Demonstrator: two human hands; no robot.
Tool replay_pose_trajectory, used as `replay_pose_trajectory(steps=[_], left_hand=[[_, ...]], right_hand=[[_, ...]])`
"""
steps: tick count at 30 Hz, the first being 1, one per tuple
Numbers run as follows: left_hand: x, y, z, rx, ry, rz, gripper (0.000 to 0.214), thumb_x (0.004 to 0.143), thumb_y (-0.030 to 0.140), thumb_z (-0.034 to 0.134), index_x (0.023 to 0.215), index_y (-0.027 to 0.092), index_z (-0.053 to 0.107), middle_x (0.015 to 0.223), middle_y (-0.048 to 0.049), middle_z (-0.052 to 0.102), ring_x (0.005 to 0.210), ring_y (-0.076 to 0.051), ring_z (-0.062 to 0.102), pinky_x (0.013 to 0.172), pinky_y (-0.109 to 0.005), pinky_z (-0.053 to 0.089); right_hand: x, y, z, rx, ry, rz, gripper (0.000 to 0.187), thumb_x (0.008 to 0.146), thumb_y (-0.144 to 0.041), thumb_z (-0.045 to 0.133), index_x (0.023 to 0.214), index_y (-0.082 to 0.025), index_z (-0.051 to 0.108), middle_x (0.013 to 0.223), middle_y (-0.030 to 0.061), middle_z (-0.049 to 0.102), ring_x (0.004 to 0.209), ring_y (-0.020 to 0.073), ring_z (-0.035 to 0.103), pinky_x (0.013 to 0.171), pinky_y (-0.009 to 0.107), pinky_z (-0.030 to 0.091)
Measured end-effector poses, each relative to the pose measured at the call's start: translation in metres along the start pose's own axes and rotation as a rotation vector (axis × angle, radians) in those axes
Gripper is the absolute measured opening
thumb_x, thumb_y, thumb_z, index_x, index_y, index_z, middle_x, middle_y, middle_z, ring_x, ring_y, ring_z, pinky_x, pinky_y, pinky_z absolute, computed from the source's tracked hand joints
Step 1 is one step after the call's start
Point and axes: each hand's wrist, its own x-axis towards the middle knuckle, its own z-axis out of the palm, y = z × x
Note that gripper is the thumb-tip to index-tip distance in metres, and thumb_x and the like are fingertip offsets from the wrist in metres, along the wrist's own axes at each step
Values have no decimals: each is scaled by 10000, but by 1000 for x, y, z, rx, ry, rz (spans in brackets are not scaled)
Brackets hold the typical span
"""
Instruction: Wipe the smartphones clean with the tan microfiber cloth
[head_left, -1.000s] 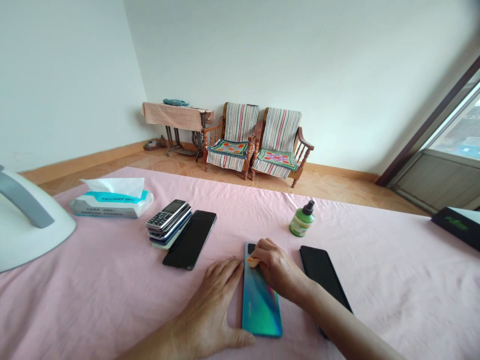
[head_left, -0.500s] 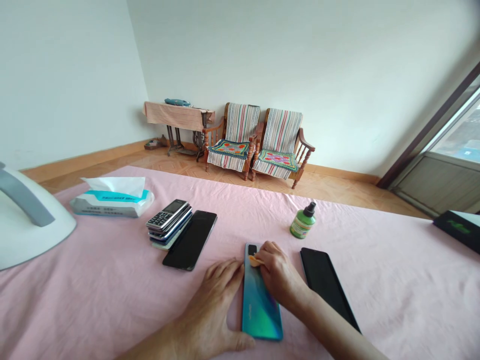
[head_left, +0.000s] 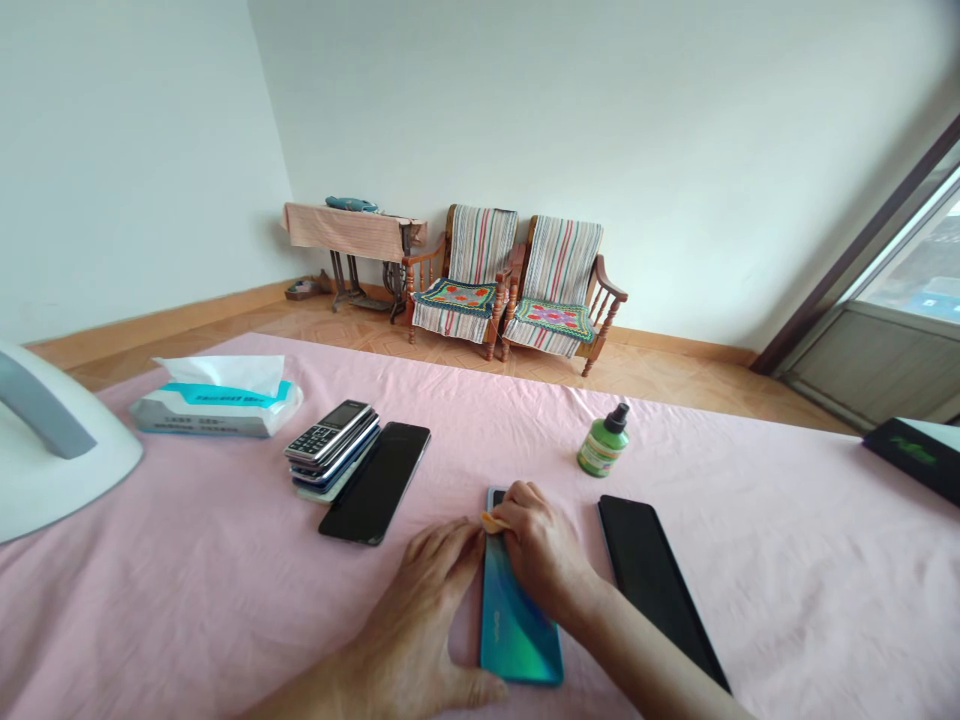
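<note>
A teal-green phone point(head_left: 517, 630) lies back up on the pink cloth point(head_left: 187, 600). My left hand point(head_left: 427, 620) rests flat against its left edge, fingers stretched out, thumb at its near corner. My right hand point(head_left: 544, 550) presses down on the phone's far end, fingers closed on a small orange piece point(head_left: 491, 523) that peeks out at the fingertips. A black phone point(head_left: 652, 580) lies screen up just right of my right forearm.
A stack of several phones point(head_left: 330, 450) and a black phone point(head_left: 375, 483) lie at the left. A tissue pack point(head_left: 217, 400), a green pump bottle point(head_left: 604, 442), a white device point(head_left: 45, 450) and a dark box point(head_left: 911, 450) stand around the cloth. Two chairs point(head_left: 517, 290) stand beyond.
My right hand has slid the orange piece slightly leftward across the phone's far end, now covering the camera corner. My left hand stays in place against the phone.
</note>
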Motion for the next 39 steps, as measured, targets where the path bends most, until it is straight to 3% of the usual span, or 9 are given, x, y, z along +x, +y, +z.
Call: replay_pose_trajectory(steps=[7, 15, 22, 28, 33, 39], left_hand=[[-1, -3, 3, 1, -24, 8, 1081, 555, 701, 754, 1445, 256, 333, 1470, -140, 355, 1311, -415, 327, 1089, -571, 242], [-2, -5, 6, 6, -3, 3, 1119, 557, 696, 755, 1468, 256, 278, 1485, -135, 332, 1314, -426, 313, 1085, -581, 250], [-2, -5, 0, 4, -39, -23, 1065, 567, 633, 786, 1440, 223, 335, 1468, -139, 345, 1329, -384, 295, 1102, -532, 235], [1, 0, -6, -23, -100, -67, 1102, 536, 600, 819, 1449, 248, 313, 1475, -125, 350, 1331, -376, 303, 1095, -536, 252], [2, 2, -7, -2, -74, -60, 1076, 521, 579, 839, 1427, 263, 352, 1454, -106, 386, 1318, -357, 331, 1092, -515, 269], [2, -2, -3, 10, -73, -37, 1085, 525, 605, 830, 1430, 252, 347, 1454, -113, 382, 1317, -357, 334, 1091, -520, 267]], right_hand=[[-2, 5, -3, 36, 17, 41, 269, 765, 46, 467, 705, -174, 609, 825, 52, 543, 831, 178, 510, 735, 272, 421], [3, -1, 2, 9, 11, -2, 250, 830, -14, 459, 751, -189, 619, 849, 50, 547, 848, 179, 508, 729, 272, 415], [-24, 12, -18, 104, 27, 82, 276, 741, 54, 440, 677, -177, 576, 799, 44, 535, 796, 177, 512, 695, 290, 411], [-56, -6, -21, 320, -72, 10, 295, 821, 32, 449, 804, -205, 625, 865, 38, 556, 815, 159, 537, 713, 275, 453], [-50, -15, -14, 264, -24, -8, 267, 922, -75, 425, 844, -195, 651, 841, 61, 548, 817, 181, 521, 721, 306, 467], [-61, -24, -10, 242, -48, -91, 251, 912, -46, 423, 873, -173, 636, 878, 74, 565, 821, 185, 513, 718, 304, 472]])
